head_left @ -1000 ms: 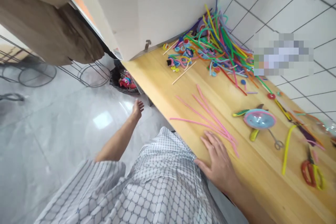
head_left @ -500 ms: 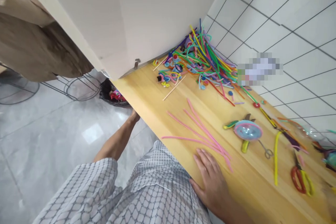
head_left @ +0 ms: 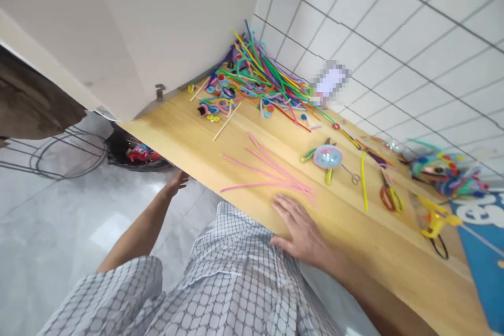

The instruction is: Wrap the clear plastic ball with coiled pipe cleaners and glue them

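My right hand [head_left: 297,228] lies flat on the wooden table [head_left: 354,236] near its front edge, fingers stretched out and nothing in them. Just beyond its fingertips are several pink pipe cleaners [head_left: 255,186], fanned out to the left and gathered at their right ends. My left hand [head_left: 176,184] hangs off the table's edge over the floor, beside a black-lined bin [head_left: 118,149] with colourful scraps in it. Its visible fingers are apart and I see nothing held; part of it is hidden by the table edge.
A heap of coloured pipe cleaners [head_left: 275,73] fills the back corner, with wooden sticks [head_left: 227,122] before it. Rightward lie a pale blue oval craft piece [head_left: 328,157], a yellow pipe cleaner [head_left: 364,181], scissors [head_left: 388,198], a yellow glue gun [head_left: 435,218] and a blue mat [head_left: 480,257].
The view has swung right, bringing the glue gun and blue mat in. My left hand shows more of its fingers near the bin. My right hand still rests by the pink pipe cleaners.
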`<state>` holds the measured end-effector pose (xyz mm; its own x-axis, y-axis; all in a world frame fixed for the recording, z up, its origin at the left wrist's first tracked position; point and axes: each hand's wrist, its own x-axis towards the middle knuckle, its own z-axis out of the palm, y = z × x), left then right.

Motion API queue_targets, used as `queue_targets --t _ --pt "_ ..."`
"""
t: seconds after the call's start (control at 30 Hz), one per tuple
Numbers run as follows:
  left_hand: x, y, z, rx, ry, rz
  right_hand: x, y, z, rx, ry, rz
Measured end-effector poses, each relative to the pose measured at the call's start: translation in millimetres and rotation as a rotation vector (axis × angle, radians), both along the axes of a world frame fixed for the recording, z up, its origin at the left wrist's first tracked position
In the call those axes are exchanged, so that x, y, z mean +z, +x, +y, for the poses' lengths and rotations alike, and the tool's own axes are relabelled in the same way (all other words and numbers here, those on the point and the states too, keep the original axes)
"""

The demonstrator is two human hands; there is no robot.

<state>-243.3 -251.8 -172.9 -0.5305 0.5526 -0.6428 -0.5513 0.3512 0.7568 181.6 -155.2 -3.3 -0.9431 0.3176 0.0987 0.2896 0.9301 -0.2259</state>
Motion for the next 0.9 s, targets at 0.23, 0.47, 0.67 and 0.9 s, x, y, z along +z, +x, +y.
queue_targets --t 0.23,0.47,0.67,0.9 --pt "145.9 37 -50 -1.133 0.022 0.123 14.3 23 -1 -0.17 -0.007 0.15" --pt "227.6 133 34 -1.209 0.558 1.404 13.2 11 41 -0.383 0.189 0.134" --pt "175.0 127 149 -1.392 0.547 1.799 9.7 -4 68 -0.404 0.183 0.0" --pt "171.4 81 191 -1.302 0.511 1.878 9.8 -24 94 -0.493 0.042 0.006"
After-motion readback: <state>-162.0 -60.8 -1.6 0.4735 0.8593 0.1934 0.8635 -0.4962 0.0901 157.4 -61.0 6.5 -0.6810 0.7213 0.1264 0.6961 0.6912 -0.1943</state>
